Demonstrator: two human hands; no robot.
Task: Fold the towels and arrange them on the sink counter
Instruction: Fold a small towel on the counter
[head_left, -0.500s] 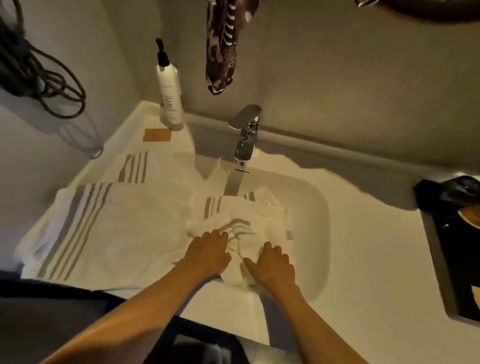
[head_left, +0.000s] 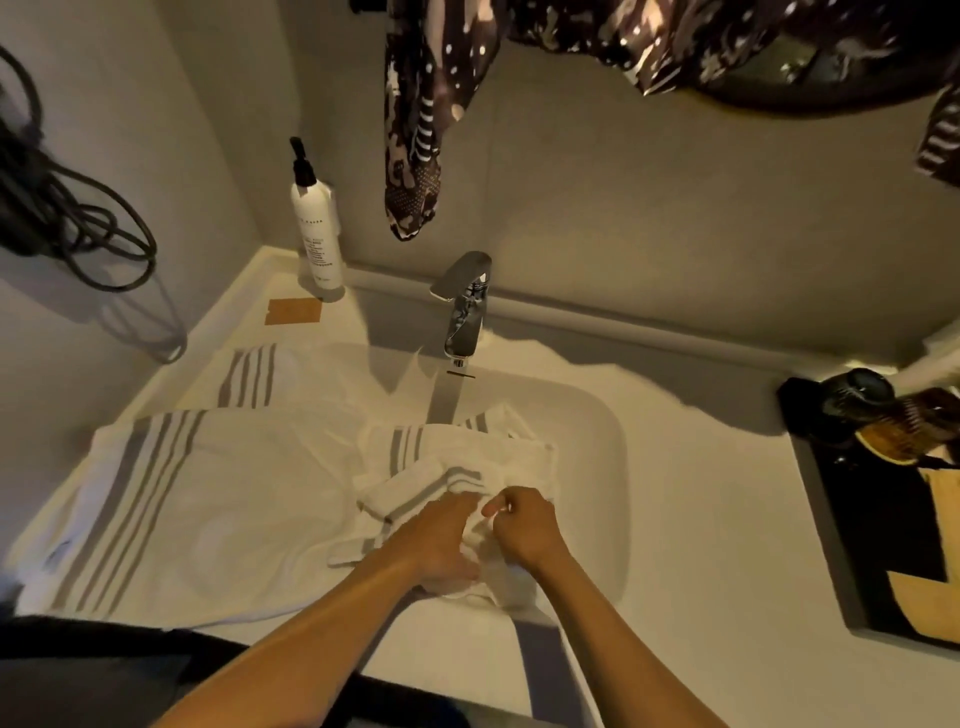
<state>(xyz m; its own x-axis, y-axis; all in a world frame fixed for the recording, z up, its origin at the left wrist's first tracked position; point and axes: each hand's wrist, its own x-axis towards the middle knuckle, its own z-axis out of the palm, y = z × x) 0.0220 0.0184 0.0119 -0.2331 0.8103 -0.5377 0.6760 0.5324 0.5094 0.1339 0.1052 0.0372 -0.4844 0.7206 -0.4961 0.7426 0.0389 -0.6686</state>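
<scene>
A small white towel with grey stripes (head_left: 457, 467) lies crumpled over the sink basin (head_left: 597, 431). My left hand (head_left: 441, 540) grips a bunched part of it at its near edge. Close beside it, my right hand (head_left: 524, 530) is curled round the same cloth. A large white towel with grey stripes (head_left: 208, 509) lies spread flat on the counter to the left. Behind it another striped towel (head_left: 260, 369) lies flat.
A chrome faucet (head_left: 462, 312) stands behind the basin. A white pump bottle (head_left: 317, 228) and an orange card (head_left: 293, 310) sit at the back left. A dark tray (head_left: 883, 519) with dark objects fills the right counter. Patterned cloth (head_left: 415, 130) hangs overhead, cables (head_left: 78, 228) on the left wall.
Both hands lay flat on the small towel before; now their fingers are curled and they bunch the cloth together. The camera view has shifted slightly.
</scene>
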